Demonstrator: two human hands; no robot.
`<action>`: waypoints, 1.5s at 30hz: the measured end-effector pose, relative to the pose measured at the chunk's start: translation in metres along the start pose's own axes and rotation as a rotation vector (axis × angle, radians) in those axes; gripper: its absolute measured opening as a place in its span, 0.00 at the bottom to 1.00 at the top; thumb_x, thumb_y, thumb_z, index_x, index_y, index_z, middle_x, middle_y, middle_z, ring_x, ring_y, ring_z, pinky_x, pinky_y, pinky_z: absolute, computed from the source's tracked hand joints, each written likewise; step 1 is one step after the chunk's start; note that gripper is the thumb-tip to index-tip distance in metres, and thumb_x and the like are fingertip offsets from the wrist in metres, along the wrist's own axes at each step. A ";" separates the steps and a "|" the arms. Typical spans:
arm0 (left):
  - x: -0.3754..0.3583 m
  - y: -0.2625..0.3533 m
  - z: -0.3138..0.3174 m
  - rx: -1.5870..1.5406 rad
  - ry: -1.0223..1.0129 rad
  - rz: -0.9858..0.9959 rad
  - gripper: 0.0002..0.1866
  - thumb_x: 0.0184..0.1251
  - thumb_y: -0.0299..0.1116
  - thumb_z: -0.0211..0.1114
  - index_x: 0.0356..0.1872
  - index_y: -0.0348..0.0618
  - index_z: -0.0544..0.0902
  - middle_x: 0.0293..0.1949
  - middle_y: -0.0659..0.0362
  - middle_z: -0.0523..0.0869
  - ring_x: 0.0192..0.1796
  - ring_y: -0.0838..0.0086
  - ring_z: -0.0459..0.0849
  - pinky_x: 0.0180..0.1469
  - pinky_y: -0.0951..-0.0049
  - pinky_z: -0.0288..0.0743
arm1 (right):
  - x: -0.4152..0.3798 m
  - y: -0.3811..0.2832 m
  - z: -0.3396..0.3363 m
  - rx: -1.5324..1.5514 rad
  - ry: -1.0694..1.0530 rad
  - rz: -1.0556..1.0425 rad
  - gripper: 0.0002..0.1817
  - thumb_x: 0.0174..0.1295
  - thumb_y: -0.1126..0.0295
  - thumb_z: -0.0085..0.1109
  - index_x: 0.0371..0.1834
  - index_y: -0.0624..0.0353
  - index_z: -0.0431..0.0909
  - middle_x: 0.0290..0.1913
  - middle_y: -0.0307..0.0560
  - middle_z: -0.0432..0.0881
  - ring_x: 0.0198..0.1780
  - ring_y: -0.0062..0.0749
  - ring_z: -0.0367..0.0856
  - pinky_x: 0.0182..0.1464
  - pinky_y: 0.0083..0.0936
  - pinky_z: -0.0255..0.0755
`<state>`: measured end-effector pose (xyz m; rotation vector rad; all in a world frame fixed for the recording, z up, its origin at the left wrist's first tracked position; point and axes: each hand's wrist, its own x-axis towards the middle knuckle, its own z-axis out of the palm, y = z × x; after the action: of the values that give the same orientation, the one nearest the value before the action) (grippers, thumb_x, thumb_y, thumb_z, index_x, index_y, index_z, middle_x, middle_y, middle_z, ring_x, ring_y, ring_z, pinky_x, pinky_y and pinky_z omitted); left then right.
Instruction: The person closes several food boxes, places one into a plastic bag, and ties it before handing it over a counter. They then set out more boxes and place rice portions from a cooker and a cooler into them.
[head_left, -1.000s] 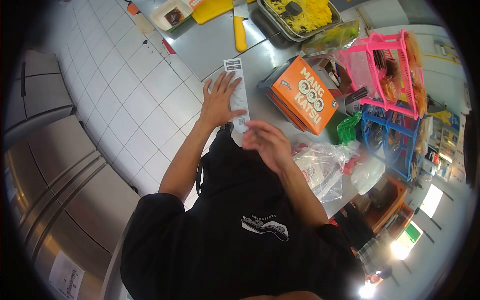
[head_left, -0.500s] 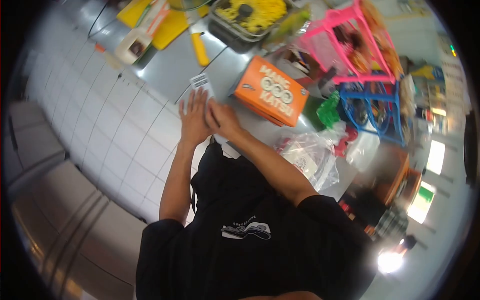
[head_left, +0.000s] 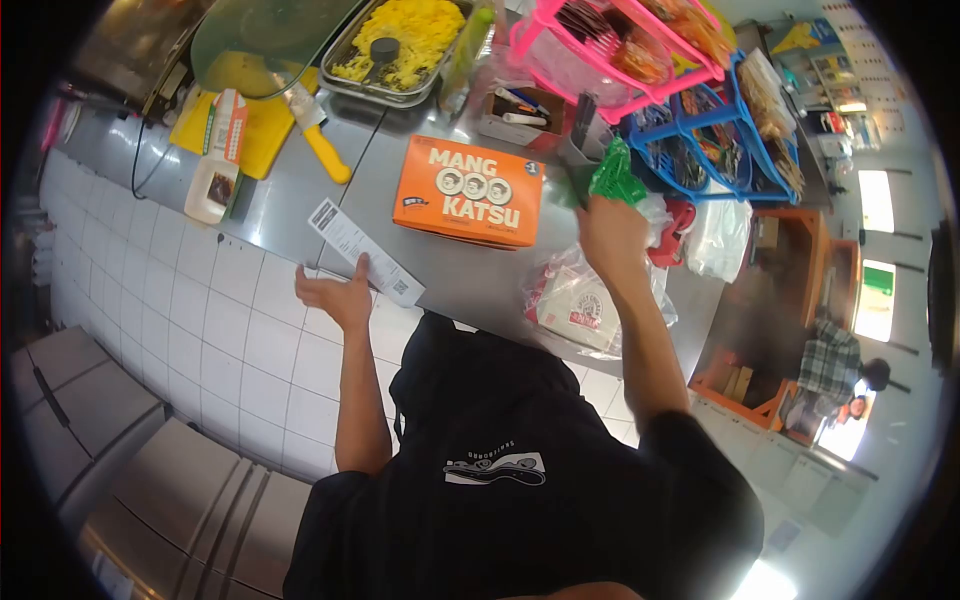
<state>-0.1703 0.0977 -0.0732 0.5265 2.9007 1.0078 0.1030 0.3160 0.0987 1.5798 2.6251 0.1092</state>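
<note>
A long white printed slip point(head_left: 362, 252) lies aslant at the front edge of the steel counter. My left hand point(head_left: 338, 296) is at its lower side, thumb tip against the paper and the other fingers stretched apart past the counter edge. My right hand point(head_left: 613, 238) reaches to the right, right at a crumpled green plastic bag point(head_left: 617, 176); its fingers are hidden from view. Between the two hands, further back, stands an orange box point(head_left: 470, 192) lettered MANG KATSU. Close by my right forearm sits a clear plastic bag with a printed carton point(head_left: 580, 305) inside.
A yellow-handled knife point(head_left: 328, 153) and a yellow cutting board point(head_left: 262, 140) lie at the left. Behind are a tray point(head_left: 400, 98) of yellow shredded food, a small box of pens point(head_left: 522, 115), a pink basket point(head_left: 640, 95) and a blue basket point(head_left: 715, 140).
My hands have parted. The right one has left the slip and moved right to the green bag; the left remains by the slip. The view has shifted.
</note>
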 end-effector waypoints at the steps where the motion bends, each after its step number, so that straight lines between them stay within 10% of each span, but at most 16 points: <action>1: -0.003 0.000 -0.002 -0.003 -0.006 0.022 0.52 0.57 0.44 0.79 0.69 0.26 0.52 0.66 0.34 0.65 0.68 0.46 0.67 0.68 0.45 0.61 | 0.019 0.001 0.019 -0.051 -0.074 -0.019 0.11 0.64 0.62 0.62 0.33 0.58 0.85 0.32 0.55 0.87 0.37 0.50 0.89 0.39 0.44 0.80; 3: -0.008 -0.005 -0.007 -0.740 -0.485 -0.718 0.41 0.64 0.41 0.76 0.63 0.26 0.60 0.57 0.37 0.75 0.57 0.53 0.79 0.58 0.53 0.75 | 0.058 0.001 0.063 -0.081 -0.129 -0.019 0.11 0.63 0.62 0.63 0.33 0.58 0.87 0.35 0.56 0.89 0.40 0.49 0.90 0.42 0.43 0.82; 7: -0.026 -0.044 -0.001 -0.678 -0.657 -0.646 0.26 0.72 0.36 0.68 0.58 0.29 0.65 0.50 0.43 0.81 0.46 0.63 0.84 0.50 0.64 0.82 | 0.064 -0.003 0.051 0.029 -0.197 0.038 0.13 0.62 0.58 0.64 0.37 0.57 0.87 0.35 0.53 0.89 0.39 0.49 0.90 0.41 0.42 0.82; 10: -0.039 -0.030 -0.015 -0.635 -0.433 -0.174 0.14 0.77 0.30 0.60 0.53 0.31 0.70 0.48 0.47 0.82 0.48 0.68 0.84 0.52 0.68 0.81 | 0.017 -0.001 0.011 0.373 0.221 0.041 0.16 0.62 0.57 0.66 0.44 0.58 0.84 0.33 0.48 0.87 0.35 0.50 0.87 0.40 0.40 0.81; 15: -0.108 0.156 -0.119 -0.854 -0.704 0.362 0.11 0.74 0.26 0.61 0.52 0.33 0.77 0.42 0.51 0.86 0.38 0.74 0.86 0.40 0.73 0.80 | -0.085 -0.005 -0.046 1.156 0.014 -0.291 0.16 0.63 0.65 0.67 0.51 0.60 0.82 0.35 0.42 0.84 0.38 0.35 0.83 0.44 0.30 0.76; 17: -0.124 0.196 -0.120 -0.586 -0.966 0.598 0.11 0.68 0.28 0.66 0.47 0.35 0.81 0.32 0.49 0.85 0.28 0.64 0.86 0.33 0.69 0.77 | -0.112 0.004 -0.042 1.706 -0.110 -0.197 0.13 0.67 0.66 0.65 0.50 0.60 0.83 0.47 0.45 0.85 0.47 0.30 0.83 0.48 0.28 0.75; 19: -0.149 0.209 -0.085 -0.755 -0.991 0.712 0.15 0.65 0.31 0.69 0.49 0.36 0.80 0.38 0.49 0.87 0.34 0.56 0.85 0.36 0.62 0.77 | -0.124 0.042 -0.068 1.537 0.006 0.400 0.15 0.66 0.67 0.63 0.51 0.65 0.82 0.54 0.47 0.81 0.55 0.31 0.79 0.55 0.30 0.74; 21: -0.168 0.229 -0.054 -0.673 -0.749 0.795 0.16 0.64 0.31 0.70 0.49 0.37 0.79 0.39 0.50 0.85 0.39 0.54 0.84 0.42 0.59 0.76 | -0.122 0.083 -0.070 1.530 0.759 0.145 0.11 0.66 0.72 0.58 0.47 0.66 0.82 0.51 0.49 0.81 0.53 0.35 0.80 0.55 0.34 0.75; 23: -0.177 0.234 -0.013 -0.538 -0.532 0.857 0.16 0.63 0.30 0.70 0.49 0.37 0.78 0.39 0.50 0.84 0.41 0.54 0.83 0.46 0.59 0.76 | -0.129 0.118 -0.090 1.308 0.938 -0.183 0.09 0.64 0.78 0.54 0.45 0.67 0.82 0.50 0.50 0.80 0.52 0.36 0.80 0.55 0.35 0.75; 26: -0.184 0.234 0.019 -0.314 -0.399 0.897 0.17 0.58 0.29 0.72 0.47 0.37 0.79 0.36 0.51 0.85 0.40 0.54 0.86 0.41 0.57 0.77 | -0.143 0.138 -0.038 1.180 0.589 0.038 0.13 0.63 0.78 0.56 0.51 0.64 0.80 0.44 0.48 0.82 0.42 0.32 0.81 0.47 0.33 0.77; 28: -0.176 0.239 0.006 -0.336 -0.663 0.560 0.16 0.57 0.25 0.70 0.46 0.38 0.79 0.33 0.51 0.84 0.36 0.57 0.84 0.40 0.61 0.77 | -0.128 0.134 -0.022 1.306 -0.083 -0.082 0.19 0.62 0.75 0.59 0.57 0.69 0.77 0.45 0.47 0.83 0.42 0.30 0.80 0.47 0.29 0.76; 32: -0.168 0.245 -0.048 -0.500 -0.664 0.563 0.11 0.58 0.21 0.64 0.42 0.37 0.79 0.32 0.52 0.83 0.35 0.65 0.83 0.41 0.68 0.75 | -0.100 0.121 0.088 0.958 -0.599 -0.399 0.20 0.59 0.73 0.59 0.56 0.68 0.77 0.48 0.58 0.84 0.52 0.48 0.83 0.56 0.37 0.74; 39: -0.217 0.213 -0.064 -0.810 -0.859 0.398 0.14 0.56 0.16 0.60 0.44 0.37 0.75 0.36 0.57 0.82 0.37 0.73 0.80 0.43 0.72 0.75 | -0.080 0.084 0.089 1.329 -0.637 -0.531 0.23 0.57 0.78 0.55 0.59 0.65 0.77 0.52 0.52 0.85 0.53 0.37 0.83 0.56 0.32 0.73; 42: -0.231 0.205 -0.059 -0.964 -0.679 0.271 0.20 0.56 0.14 0.58 0.51 0.38 0.72 0.36 0.58 0.83 0.38 0.74 0.81 0.46 0.72 0.75 | -0.085 0.078 0.105 1.712 -0.932 -0.215 0.24 0.57 0.78 0.57 0.60 0.64 0.75 0.48 0.48 0.85 0.50 0.32 0.82 0.54 0.29 0.73; 45: -0.243 0.214 -0.061 -1.064 -0.637 0.186 0.24 0.62 0.15 0.60 0.59 0.40 0.68 0.36 0.57 0.82 0.40 0.78 0.82 0.46 0.74 0.75 | -0.087 0.078 0.129 1.254 -0.598 -0.444 0.33 0.54 0.74 0.62 0.66 0.70 0.69 0.48 0.68 0.84 0.53 0.53 0.84 0.55 0.43 0.76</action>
<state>0.1164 0.1397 0.0836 0.8000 1.4916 1.7565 0.2259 0.2782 -0.0193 0.7722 2.4031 -1.9554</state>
